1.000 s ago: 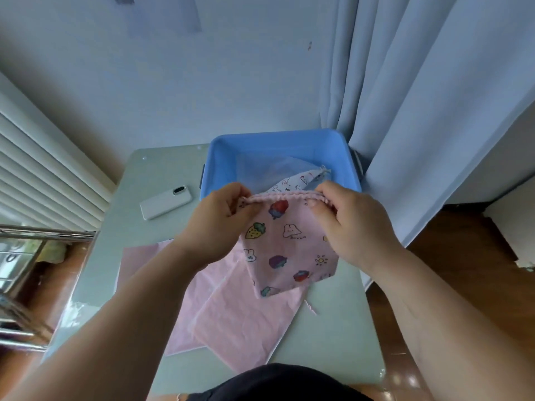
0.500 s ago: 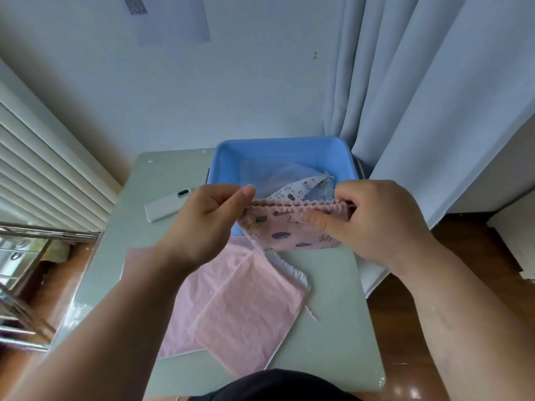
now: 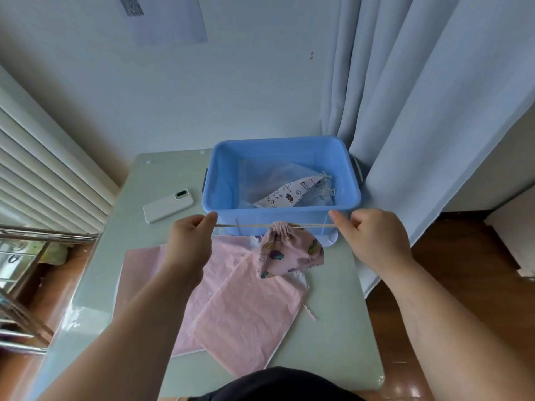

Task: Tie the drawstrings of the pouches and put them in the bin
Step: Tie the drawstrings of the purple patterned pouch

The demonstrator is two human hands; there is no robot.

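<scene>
A small pink pouch with cartoon prints hangs in the air in front of the blue bin, its mouth gathered tight. A pale drawstring runs taut and level out of both sides of its mouth. My left hand pinches the string's left end and my right hand pinches its right end. Two larger plain pink pouches lie flat and overlapping on the table below. Inside the bin lie a white printed pouch and sheer ones.
A white phone lies on the grey-green table left of the bin. A pale curtain hangs close behind the bin on the right. Slatted blinds and a metal rack stand at the left.
My hands slid apart from the pouch's mouth along the drawstring, pulling it outward. The mouth, wide before, is now cinched, and the pouch hangs lower between my hands.
</scene>
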